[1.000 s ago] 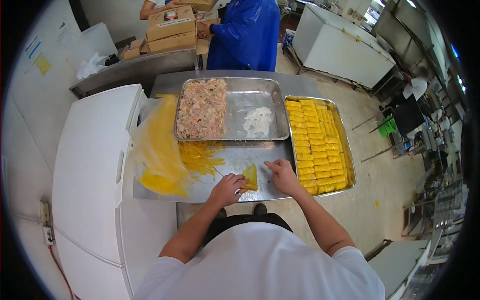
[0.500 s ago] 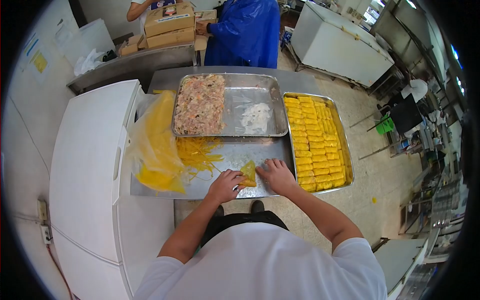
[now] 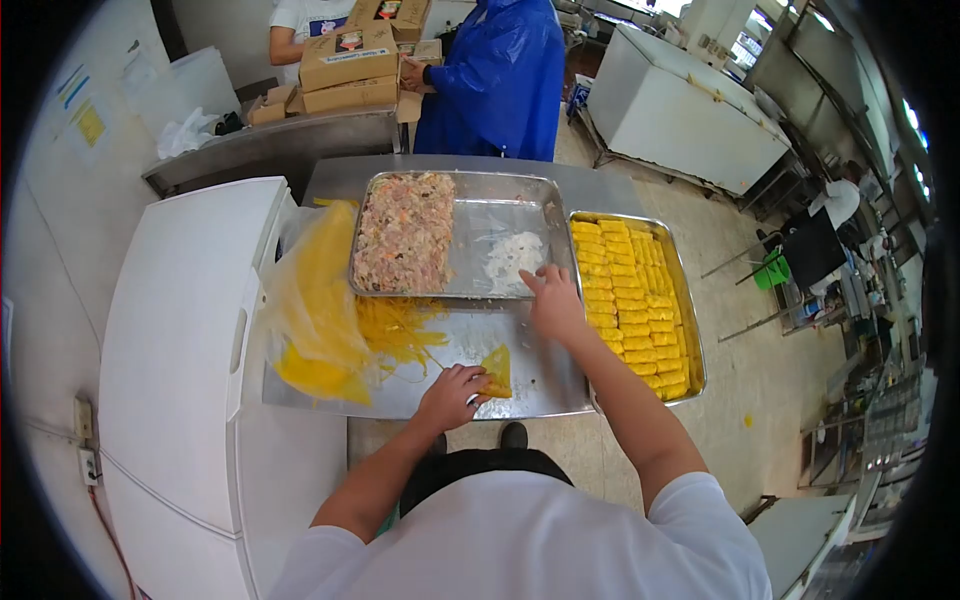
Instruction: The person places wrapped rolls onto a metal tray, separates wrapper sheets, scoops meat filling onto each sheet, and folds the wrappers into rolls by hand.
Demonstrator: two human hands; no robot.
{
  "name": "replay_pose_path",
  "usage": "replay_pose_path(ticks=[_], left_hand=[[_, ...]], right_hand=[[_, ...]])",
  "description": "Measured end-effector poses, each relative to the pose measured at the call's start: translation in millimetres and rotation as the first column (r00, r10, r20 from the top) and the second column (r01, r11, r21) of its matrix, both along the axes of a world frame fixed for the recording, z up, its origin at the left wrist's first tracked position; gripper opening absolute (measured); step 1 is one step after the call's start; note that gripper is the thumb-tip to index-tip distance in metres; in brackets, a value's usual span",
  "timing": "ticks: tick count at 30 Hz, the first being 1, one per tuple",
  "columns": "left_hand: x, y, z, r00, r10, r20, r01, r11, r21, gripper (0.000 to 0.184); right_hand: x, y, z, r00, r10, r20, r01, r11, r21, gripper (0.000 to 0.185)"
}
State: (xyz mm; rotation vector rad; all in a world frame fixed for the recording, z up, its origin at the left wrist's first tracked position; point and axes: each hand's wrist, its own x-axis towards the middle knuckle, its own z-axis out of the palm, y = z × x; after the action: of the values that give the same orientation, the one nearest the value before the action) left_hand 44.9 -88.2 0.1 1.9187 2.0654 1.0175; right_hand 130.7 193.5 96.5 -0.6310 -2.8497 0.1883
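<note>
Near the front edge of the metal table, my left hand (image 3: 455,396) is closed on a partly folded yellow wrapper (image 3: 495,369), whose pointed flap lies flat toward the far side. My right hand (image 3: 556,303) reaches over the near rim of a metal tray (image 3: 488,188), index finger stretched out to the edge of a white paste (image 3: 514,258). A chopped, pinkish filling (image 3: 405,235) covers the tray's left part. To the right, a second tray (image 3: 697,365) holds rows of yellow rolls (image 3: 632,300).
A clear plastic bag (image 3: 325,310) of yellow wrappers sits on the table's left, with loose yellow strips (image 3: 400,330) beside it. The white refrigerator (image 3: 180,330) stands left. Beyond the table, two people handle cardboard boxes (image 3: 350,65). A white chest freezer (image 3: 680,105) is at back right.
My right hand has left the wrapper's side and moved forward to the white paste in the tray. My left hand stays on the wrapper. The view has tilted slightly up.
</note>
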Motion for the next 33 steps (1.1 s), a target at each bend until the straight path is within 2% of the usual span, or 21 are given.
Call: replay_pose_path(ticks=[2, 5, 8, 11, 14, 15, 17, 20, 23, 24, 27, 28, 30, 33], left_hand=[[-0.4, 0.0, 0.1, 1.0, 0.012, 0.028, -0.012, 1.0, 0.002, 0.044], [-2.4, 0.5, 3.9, 0.999, 0.014, 0.042, -0.014, 1.0, -0.006, 0.044], [-3.7, 1.9, 0.0, 0.999, -0.001, 0.045, 0.001, 1.0, -0.007, 0.042], [-4.2, 1.9, 1.9, 0.999, 0.005, 0.034, -0.004, 0.999, -0.034, 0.041], [-3.2, 1.8, -0.8, 0.999, 0.008, 0.054, -0.006, 0.999, -0.035, 0.04], [-4.0, 2.3, 0.8, 0.999, 0.007, 0.047, -0.005, 0.999, -0.043, 0.039], [-3.8, 2.6, 4.3, 0.999, -0.001, 0.039, 0.003, 0.998, -0.058, 0.038], [-3.6, 3.6, 0.7, 1.0, 0.001, 0.017, 0.0, 0.999, -0.035, 0.038], [-4.1, 3.1, 0.6, 0.999, -0.004, 0.035, 0.005, 1.0, -0.022, 0.038], [-3.6, 2.8, -2.4, 1.0, 0.008, 0.027, -0.008, 1.0, 0.004, 0.038], [-3.5, 3.2, -0.2, 0.999, 0.004, 0.052, -0.004, 1.0, 0.013, 0.039], [-3.6, 3.3, -0.1, 0.999, 0.005, 0.045, -0.006, 1.0, 0.017, 0.039], [-3.4, 2.6, 1.0, 1.0, 0.008, 0.03, -0.009, 1.0, 0.025, 0.04], [-4.0, 1.5, 2.5, 0.999, -0.006, 0.038, 0.005, 1.0, 0.024, 0.042]], right_hand=[[-31.5, 29.4, -3.8, 0.994, -0.026, 0.105, 0.035, 0.996, -0.079, 0.053], [-71.0, 46.3, -9.4, 0.956, -0.069, 0.287, 0.077, 0.997, -0.017, 0.051], [-92.8, 50.0, -6.7, 0.842, -0.026, 0.54, -0.01, 0.998, 0.064, 0.051], [-99.8, 60.8, -20.1, 0.807, -0.028, 0.589, -0.046, 0.993, 0.11, 0.041], [-89.6, 75.7, -17.4, 0.951, -0.062, 0.304, 0.106, 0.986, -0.131, 0.041], [-84.6, 80.3, -13.6, 0.971, -0.059, 0.233, 0.137, 0.933, -0.334, 0.043], [-71.4, 86.7, -7.3, 0.99, -0.105, 0.098, 0.144, 0.708, -0.691, 0.047], [-37.0, 58.9, 20.1, 0.993, -0.096, -0.063, 0.013, 0.638, -0.77, 0.055], [6.0, 14.7, 29.2, 0.994, 0.035, -0.102, -0.095, 0.728, -0.679, 0.053], [17.8, -1.5, 29.6, 0.998, 0.061, -0.027, -0.061, 0.674, -0.737, 0.053], [55.2, -41.1, -29.7, 0.973, 0.221, -0.063, -0.222, 0.835, -0.503, 0.055], [62.8, -56.5, -29.0, 0.967, 0.252, 0.039, -0.216, 0.891, -0.399, 0.056], [73.1, -78.2, -25.5, 0.93, 0.27, 0.248, -0.231, 0.957, -0.177, 0.059], [68.4, -69.3, -27.1, 0.94, 0.131, 0.317, -0.135, 0.991, -0.008, 0.062]])
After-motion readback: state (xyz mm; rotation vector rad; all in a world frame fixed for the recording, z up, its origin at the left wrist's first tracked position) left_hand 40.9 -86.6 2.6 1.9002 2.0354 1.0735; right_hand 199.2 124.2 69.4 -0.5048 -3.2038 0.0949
